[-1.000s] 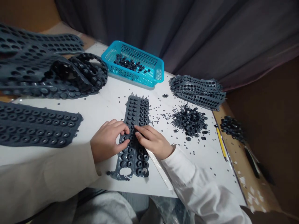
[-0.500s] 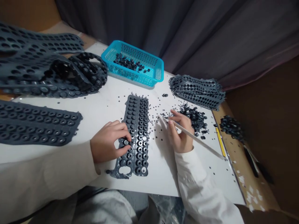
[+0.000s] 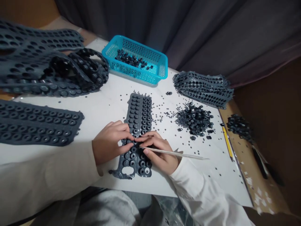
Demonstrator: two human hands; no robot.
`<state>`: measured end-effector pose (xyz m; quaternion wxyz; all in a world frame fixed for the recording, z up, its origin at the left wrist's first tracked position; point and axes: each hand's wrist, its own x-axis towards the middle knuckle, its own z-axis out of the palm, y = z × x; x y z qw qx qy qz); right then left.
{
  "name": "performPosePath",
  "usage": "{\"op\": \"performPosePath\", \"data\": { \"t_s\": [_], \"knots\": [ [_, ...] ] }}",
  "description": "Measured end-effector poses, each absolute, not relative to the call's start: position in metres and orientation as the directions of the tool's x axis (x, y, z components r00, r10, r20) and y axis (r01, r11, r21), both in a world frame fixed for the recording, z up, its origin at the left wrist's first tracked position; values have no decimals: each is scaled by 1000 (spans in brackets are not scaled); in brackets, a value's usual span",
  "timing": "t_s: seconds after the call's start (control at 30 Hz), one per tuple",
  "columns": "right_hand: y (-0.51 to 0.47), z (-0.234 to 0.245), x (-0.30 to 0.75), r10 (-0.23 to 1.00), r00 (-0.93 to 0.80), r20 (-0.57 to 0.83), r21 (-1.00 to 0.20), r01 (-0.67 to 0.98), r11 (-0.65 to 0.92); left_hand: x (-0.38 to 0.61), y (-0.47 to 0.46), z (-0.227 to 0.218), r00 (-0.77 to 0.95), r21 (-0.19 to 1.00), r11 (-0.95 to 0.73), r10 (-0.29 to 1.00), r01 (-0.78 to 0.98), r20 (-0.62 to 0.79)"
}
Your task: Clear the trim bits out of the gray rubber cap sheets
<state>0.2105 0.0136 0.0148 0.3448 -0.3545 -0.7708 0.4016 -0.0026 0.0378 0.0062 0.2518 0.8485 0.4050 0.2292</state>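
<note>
A dark grey rubber sheet (image 3: 138, 108) with rows of round raised caps lies lengthwise in front of me, with a torn hole at its near end. My left hand (image 3: 113, 142) rests on its left side, thumb and index finger closed around a cap in the lower half. My right hand (image 3: 161, 152) pinches a thin pale stick (image 3: 175, 153), whose tip reaches the sheet just beside my left fingertips. The exact contact point is hidden between the fingers. Right of the sheet lies a heap of small black rubber pieces (image 3: 197, 119), with tiny dark discs scattered around it.
A blue basket (image 3: 138, 73) holding black pieces stands at the back. Perforated sheets (image 3: 28, 62) are piled at left, above another capped sheet (image 3: 37, 124). A folded sheet (image 3: 203, 88) lies back right. A yellow cutter (image 3: 227, 142) and a second black heap (image 3: 239, 125) are at the right edge.
My right hand has moved left with the stick, from beside the heap onto the sheet, meeting my left hand. My left hand has stayed nearly in place.
</note>
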Motion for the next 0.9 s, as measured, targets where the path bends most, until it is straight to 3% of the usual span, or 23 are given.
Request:
{"op": "performPosePath", "data": {
  "t_s": [0.2, 0.57, 0.9],
  "knots": [
    [13, 17, 209, 833, -500, 236, -874, 264, 407, 0, 36, 6, 551, 576, -551, 811, 604, 198],
    [13, 15, 210, 814, -509, 279, -853, 258, 453, 1, 37, 6, 537, 663, -483, 831, 572, 142],
    [12, 12, 208, 766, -536, 354, -764, 306, 568, 1, 38, 5, 532, 669, -469, 837, 576, 129]
  ]
}}
